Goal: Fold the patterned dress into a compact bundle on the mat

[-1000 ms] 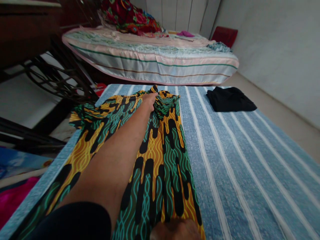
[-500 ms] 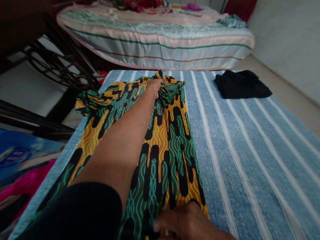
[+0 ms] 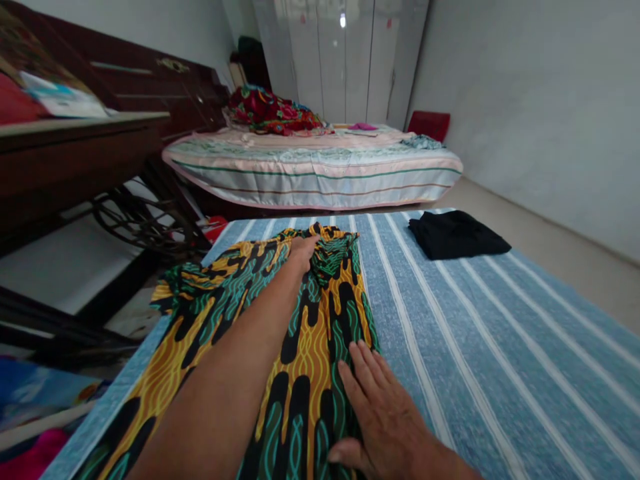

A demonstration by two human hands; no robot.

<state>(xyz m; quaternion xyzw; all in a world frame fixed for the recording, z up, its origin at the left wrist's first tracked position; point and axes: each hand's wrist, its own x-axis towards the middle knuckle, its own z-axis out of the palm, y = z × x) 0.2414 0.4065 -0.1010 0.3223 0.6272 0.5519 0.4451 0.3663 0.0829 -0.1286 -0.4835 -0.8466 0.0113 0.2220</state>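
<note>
A long patterned dress [image 3: 305, 333] in yellow, green and black lies lengthwise on a blue striped bedsheet. Its far end is bunched up in folds. There my left hand [image 3: 304, 249] is closed on the cloth near the neckline, with the fingertips partly hidden; the forearm reaches across the dress. My right hand [image 3: 383, 410] rests flat on the dress's right edge, closer to me, with fingers stretched out and the thumb apart.
Folded black cloth [image 3: 457, 235] lies on the striped sheet [image 3: 400, 287] at the far right. Beyond stands another bed [image 3: 310, 175] with a red floral blanket [image 3: 273, 110]. To the left are a wooden table [image 3: 85, 143] and its dark metal frame.
The view has tilted up, showing more of the room. My right hand has gone from curled near the bottom to flat on the dress's right edge. My left hand stays at the far end.
</note>
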